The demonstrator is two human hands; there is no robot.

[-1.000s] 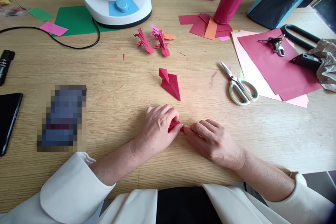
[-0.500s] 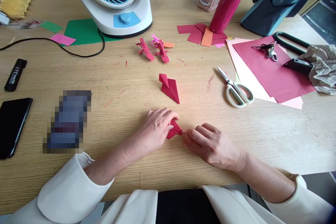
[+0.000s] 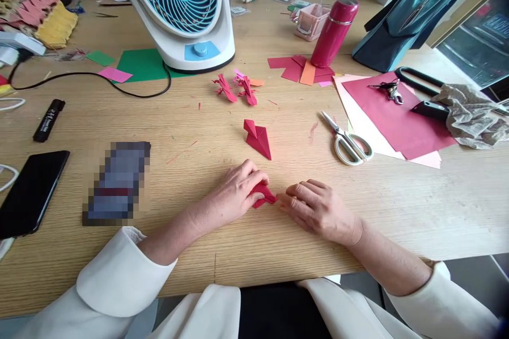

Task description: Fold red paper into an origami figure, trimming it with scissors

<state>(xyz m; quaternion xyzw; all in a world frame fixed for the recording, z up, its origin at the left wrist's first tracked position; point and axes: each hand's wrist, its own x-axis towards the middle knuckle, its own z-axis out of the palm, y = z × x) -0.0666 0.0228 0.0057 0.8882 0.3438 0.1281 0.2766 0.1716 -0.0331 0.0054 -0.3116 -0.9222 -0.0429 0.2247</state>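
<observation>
A small folded piece of red paper [image 3: 262,194] lies on the wooden table in front of me. My left hand [image 3: 241,188] holds it from the left, thumb and fingers closed on it and covering part of it. At its narrow right-hand tip, the bent fingers of my right hand [image 3: 314,209] are pinched together; the tip's very end is hidden at the fingertips. Just beyond my hands rests a second folded red paper piece [image 3: 258,140]. Farther back are two small red paper figures, one on the left [image 3: 225,88] and one on the right [image 3: 247,90].
White-handled scissors [image 3: 348,140] lie to the right, before red and pink sheets [image 3: 397,122] with keys on them. A fan [image 3: 191,26], a red flask [image 3: 334,34] and paper scraps stand or lie at the back. Leftward are a black phone [image 3: 34,193], a blurred-out device [image 3: 117,185] and a marker [image 3: 49,120].
The camera view has tilted up and shifted, showing more of the table's back. Both hands stay at the folded paper, with the right fingers slightly shifted at its tip.
</observation>
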